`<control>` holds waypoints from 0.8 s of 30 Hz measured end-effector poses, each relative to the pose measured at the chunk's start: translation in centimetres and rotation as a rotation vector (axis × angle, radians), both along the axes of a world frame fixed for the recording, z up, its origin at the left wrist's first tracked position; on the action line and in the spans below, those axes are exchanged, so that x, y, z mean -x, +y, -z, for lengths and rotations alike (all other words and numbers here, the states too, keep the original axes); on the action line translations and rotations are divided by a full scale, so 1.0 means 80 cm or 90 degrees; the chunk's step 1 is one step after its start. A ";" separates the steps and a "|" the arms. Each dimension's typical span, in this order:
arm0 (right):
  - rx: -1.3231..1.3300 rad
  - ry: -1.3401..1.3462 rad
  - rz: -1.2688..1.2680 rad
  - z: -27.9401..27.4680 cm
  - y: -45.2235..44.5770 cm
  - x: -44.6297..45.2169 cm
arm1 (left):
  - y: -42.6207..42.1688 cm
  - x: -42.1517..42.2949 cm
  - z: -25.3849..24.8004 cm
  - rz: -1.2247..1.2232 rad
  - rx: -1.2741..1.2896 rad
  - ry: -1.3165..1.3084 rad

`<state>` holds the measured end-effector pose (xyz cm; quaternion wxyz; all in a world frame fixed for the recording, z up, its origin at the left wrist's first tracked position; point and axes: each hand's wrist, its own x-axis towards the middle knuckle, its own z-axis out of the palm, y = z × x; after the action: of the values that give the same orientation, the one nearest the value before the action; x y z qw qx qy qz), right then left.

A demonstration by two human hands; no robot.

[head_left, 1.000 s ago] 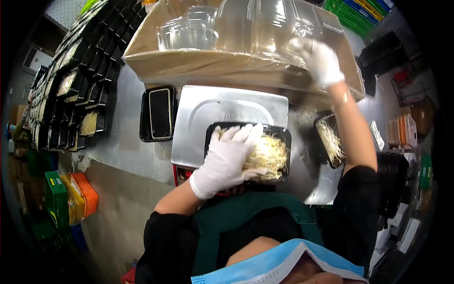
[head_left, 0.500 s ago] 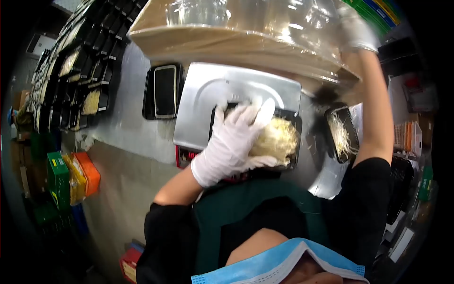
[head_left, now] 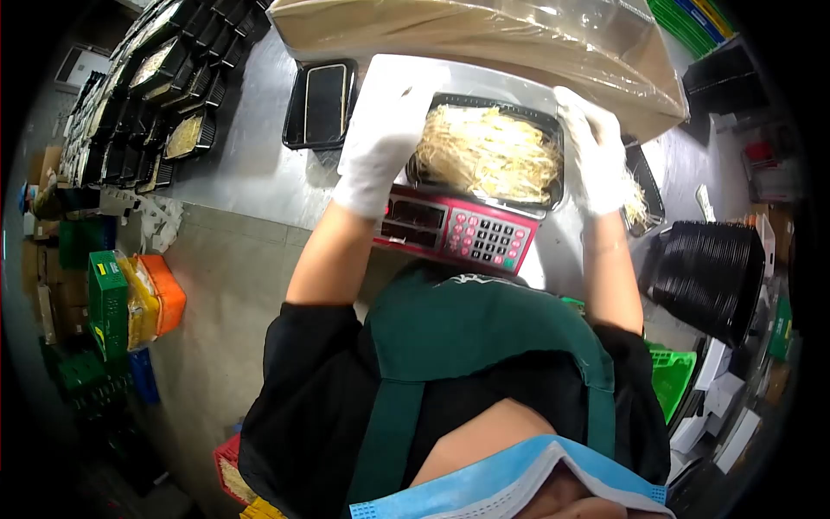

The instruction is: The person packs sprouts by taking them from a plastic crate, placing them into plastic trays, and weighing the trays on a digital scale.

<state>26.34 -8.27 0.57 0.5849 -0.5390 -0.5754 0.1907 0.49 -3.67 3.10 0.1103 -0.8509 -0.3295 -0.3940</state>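
Note:
A black plastic tray [head_left: 553,195] packed with pale yellow bean sprouts [head_left: 488,154] rests on the silver platform of a red digital scale [head_left: 487,235]. My left hand [head_left: 386,138], in a white glove, is at the tray's left side, fingers stretched forward; glare blurs their tips. On the opposite side is my gloved right hand [head_left: 595,156], its fingers extended beside the tray's right edge. I cannot tell whether either hand touches the rim. Behind my right wrist, a second black tray [head_left: 654,208] with some sprouts is partly hidden.
Behind the scale stands a large carton [head_left: 484,52] covered in clear plastic. Black trays [head_left: 320,104] lie to the scale's left, and filled trays [head_left: 186,138] are stacked farther left. Nested black trays [head_left: 705,277] stand at right, near a green crate [head_left: 673,376].
My right hand has come down from the carton to the tray's right side. My left hand has lifted off the sprouts to the left side, uncovering them and the scale's keypad.

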 end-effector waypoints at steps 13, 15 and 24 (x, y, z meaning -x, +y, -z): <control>0.276 0.184 -0.166 0.070 0.041 -0.029 | 0.035 -0.010 0.055 0.034 0.246 -0.240; 0.204 -0.667 0.002 0.001 0.025 0.003 | 0.045 -0.007 0.061 0.069 0.321 -0.305; 0.140 -0.565 0.018 -0.019 -0.007 0.053 | 0.001 -0.024 0.009 -0.018 0.115 0.045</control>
<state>22.13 -8.86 2.07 0.2235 -0.6354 -0.7391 -0.0065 2.44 -3.58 2.41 0.0507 -0.8660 -0.3717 -0.3307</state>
